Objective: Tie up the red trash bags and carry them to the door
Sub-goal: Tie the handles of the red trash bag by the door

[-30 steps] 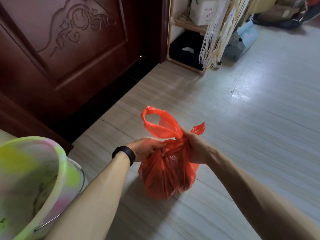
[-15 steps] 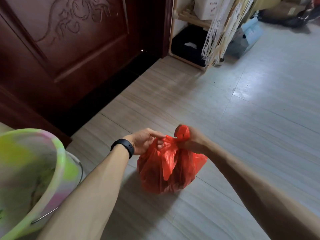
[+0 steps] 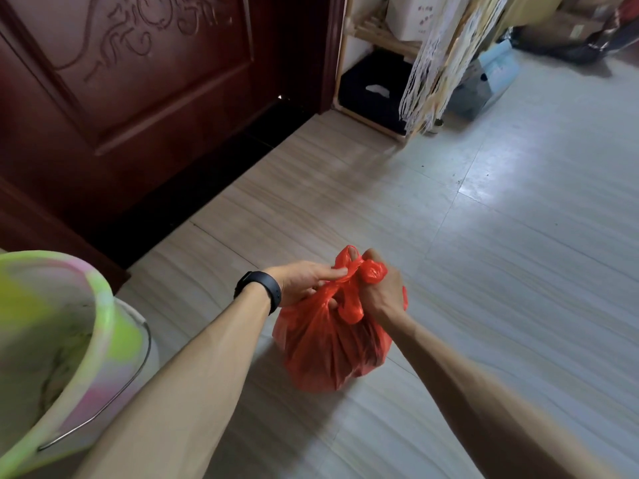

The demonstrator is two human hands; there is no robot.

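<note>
- The red trash bag (image 3: pixel 332 354) is seen at about 6 o'clock from the view's centre. Its rounded bottom is rested on the floor (image 3: pixel 501 271), so the load is borne there while the top is worked.
- The left hand (image 3: pixel 304 281) is closed in a pinch on a twisted strip at the bag's 10 o'clock. The right hand (image 3: pixel 382 295) is curled tight round a bunched strip at its 1 o'clock.
- Both hands are clamped on the gathered top, almost touching each other, which is judged to be a knot being drawn in. Whether the knot is finished cannot be told, as it is covered by fingers.
- The film is thin, glossy and crinkled. It is roped at the top and stretched smooth over a bulging load below, and a hard pull is judged likely to tear it.
- The door (image 3: pixel 145 108), of dark red-brown wood with carved scrolls and raised panels, stands at 10 to 11 o'clock, near the bag. Only a short carry is judged to be needed.
- A black wristband (image 3: pixel 259 292) is worn on the left wrist.
- A marbled green-and-pink plastic bucket (image 3: pixel 86 326) with a wire handle is cut off at 8 o'clock.
- A pale wooden shelf (image 3: pixel 377 32) is seen at 1 o'clock.
- The floor is laid in pale, faintly streaked tiles with a dull sheen.
</note>
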